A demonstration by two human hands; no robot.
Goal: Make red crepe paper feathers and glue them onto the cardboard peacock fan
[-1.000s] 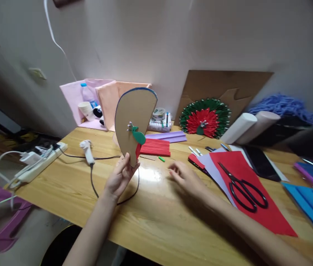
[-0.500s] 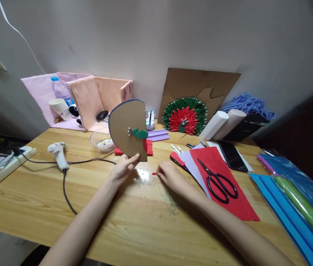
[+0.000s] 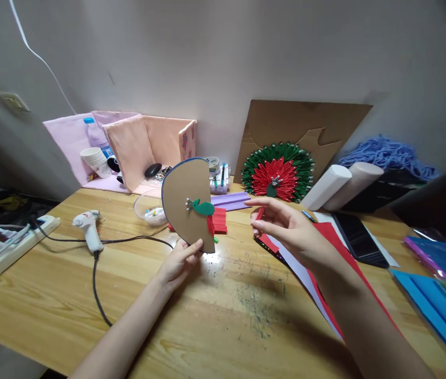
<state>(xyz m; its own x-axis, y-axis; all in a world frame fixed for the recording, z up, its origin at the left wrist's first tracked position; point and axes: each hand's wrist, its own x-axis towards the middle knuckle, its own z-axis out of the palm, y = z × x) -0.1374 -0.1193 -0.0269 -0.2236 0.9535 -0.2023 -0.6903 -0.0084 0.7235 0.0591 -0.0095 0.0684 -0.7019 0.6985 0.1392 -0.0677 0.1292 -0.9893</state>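
My left hand (image 3: 179, 261) pinches the bottom edge of a half-round cardboard piece (image 3: 183, 202) with a blue rim, holding it upright over the wooden table (image 3: 226, 316). A green bird shape (image 3: 203, 208) with a red strip under it is stuck to the cardboard's face. Raised to the right of the cardboard, my right hand (image 3: 286, 229) pinches a small red strip (image 3: 260, 213) between thumb and fingers.
A glue gun (image 3: 89, 230) with its cord lies left, beside a power strip (image 3: 6, 250). Behind the cardboard are red strips (image 3: 220, 219), a clear bowl (image 3: 148, 210) and purple paper. A finished red-green fan (image 3: 277, 173) leans on the wall. Coloured sheets (image 3: 436, 295) lie right.
My right hand picked a small red strip off the table and lifted it up beside the cardboard. The left hand keeps the cardboard upright, now slightly tilted.
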